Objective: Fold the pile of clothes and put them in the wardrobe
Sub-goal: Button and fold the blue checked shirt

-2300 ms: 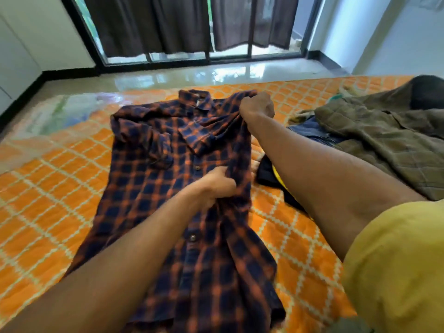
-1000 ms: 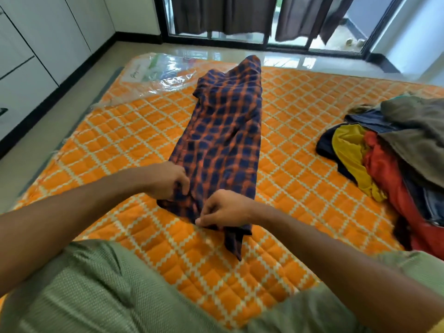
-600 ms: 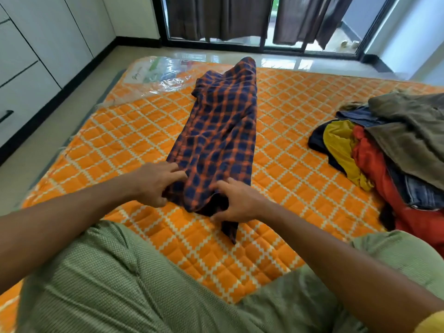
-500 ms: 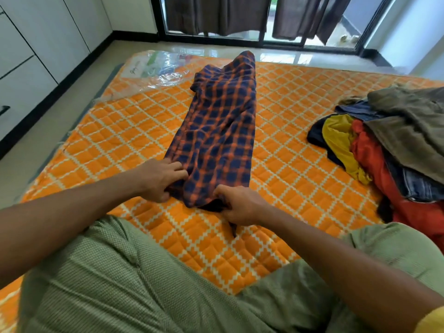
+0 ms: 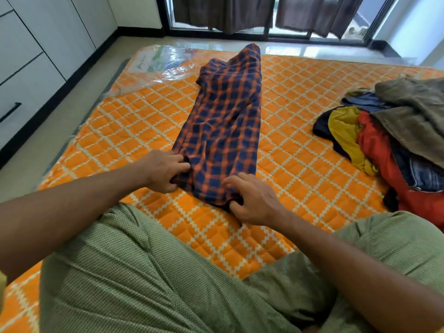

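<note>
Navy-and-orange checked cotton makes up the shirt, folded lengthwise into a long, narrow band that lies flat on the mattress, running from just in front of the person's knees away toward the window. Its far end narrows to a rumpled point, its near end is broader and softly bunched. The left hand grips the near left corner of the cloth, fingers curled in and the thumb tucked under the hem. The right hand holds the near right corner, fingertips bent over the edge and pinching the fabric against the mattress.

The mattress has a quilted orange cover crossed by a cream stepped lattice of diamonds; at its far left corner a sheet of crinkled clear plastic wrap catches the light. The person's legs in green trousers with a fine waffle weave fill the lower view. To the right, well apart from the shirt, sits the pile of clothes: a coarse olive garment on top, with blue denim, red, mustard yellow and dark pieces heaped beneath. White flat-fronted cabinets with a black handle line the left wall, and dark brown curtains hang over the black-framed glass door.
</note>
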